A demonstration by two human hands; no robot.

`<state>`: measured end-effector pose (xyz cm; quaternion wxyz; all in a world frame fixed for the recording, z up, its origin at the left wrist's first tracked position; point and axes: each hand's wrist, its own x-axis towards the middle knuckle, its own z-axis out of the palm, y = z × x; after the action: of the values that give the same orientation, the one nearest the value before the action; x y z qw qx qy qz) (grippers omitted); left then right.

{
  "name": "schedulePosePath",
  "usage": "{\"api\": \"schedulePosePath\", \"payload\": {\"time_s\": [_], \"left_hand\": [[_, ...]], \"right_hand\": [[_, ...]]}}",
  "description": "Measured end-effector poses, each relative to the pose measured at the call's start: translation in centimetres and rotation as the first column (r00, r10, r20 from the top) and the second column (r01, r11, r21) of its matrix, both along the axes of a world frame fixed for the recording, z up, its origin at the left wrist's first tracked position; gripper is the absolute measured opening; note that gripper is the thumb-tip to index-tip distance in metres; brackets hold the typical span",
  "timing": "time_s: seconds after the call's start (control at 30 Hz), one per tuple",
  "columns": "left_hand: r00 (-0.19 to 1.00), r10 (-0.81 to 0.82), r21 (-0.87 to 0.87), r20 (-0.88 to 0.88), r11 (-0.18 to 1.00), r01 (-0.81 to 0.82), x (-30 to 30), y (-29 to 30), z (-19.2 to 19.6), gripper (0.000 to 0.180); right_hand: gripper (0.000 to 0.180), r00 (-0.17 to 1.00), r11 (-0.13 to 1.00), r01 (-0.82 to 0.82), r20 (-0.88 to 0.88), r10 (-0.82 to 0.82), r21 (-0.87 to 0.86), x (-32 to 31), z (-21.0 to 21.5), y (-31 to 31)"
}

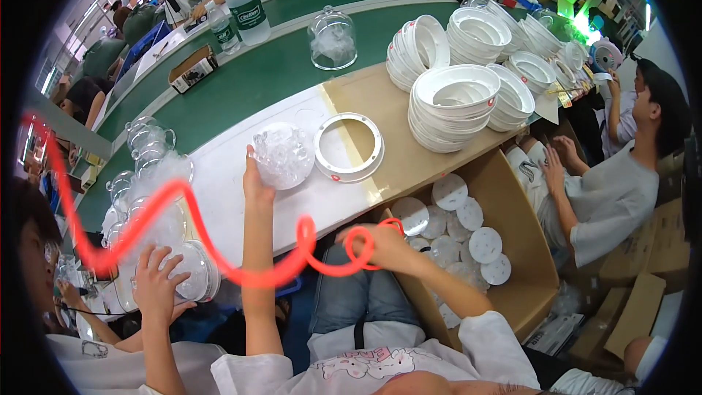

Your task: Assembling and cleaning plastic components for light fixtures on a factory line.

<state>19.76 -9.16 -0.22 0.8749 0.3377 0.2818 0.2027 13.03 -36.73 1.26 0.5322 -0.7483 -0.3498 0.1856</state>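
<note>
Clear plastic dome (pixel 283 155) on the white bench, left hand (pixel 256 181) fingers clamped on its near side, steadying it | right hand (pixel 385 245) closed on red coiled hose (pixel 219 249), over cardboard box (pixel 504 197) of white discs (pixel 485 244).

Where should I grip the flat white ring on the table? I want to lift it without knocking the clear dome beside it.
Probably the white ring by its right rim, from the right or above: it lies flat with an open centre, so fingers can pinch the band there. The left hand holds the clear dome against its left side.
</note>
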Motion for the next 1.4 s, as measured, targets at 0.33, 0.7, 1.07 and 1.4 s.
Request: {"api": "schedulePosePath", "payload": {"time_s": [0.33,0.7,1.07,1.4], "left_hand": [[0.811,-0.541,0.142,-0.223,0.805,0.576,5.7,0.6,4.5,0.041],[0.209,-0.823,0.419,-0.528,-0.038,0.907,11.6,-5.3,7.8,0.046],[0.566,-0.811,0.317,0.149,0.581,0.749,9.1,-0.6,7.1,0.063],[0.880,-0.365,0.953,-0.304,-0.130,0.275,2.6,-4.1,-2.0,0.082]], "right_hand": [[0.026,0.802,0.967,0.235,0.541,-0.251,0.101,5.2,6.4,-2.0],[0.029,0.645,0.963,-0.052,0.728,0.233,-0.263,15.6,12.3,3.0],[0.021,0.701,0.920,0.039,0.645,-0.304,0.391,18.9,9.8,5.1],[0.021,0.803,0.745,0.449,0.142,-0.578,0.493,18.6,6.5,6.3]]}}
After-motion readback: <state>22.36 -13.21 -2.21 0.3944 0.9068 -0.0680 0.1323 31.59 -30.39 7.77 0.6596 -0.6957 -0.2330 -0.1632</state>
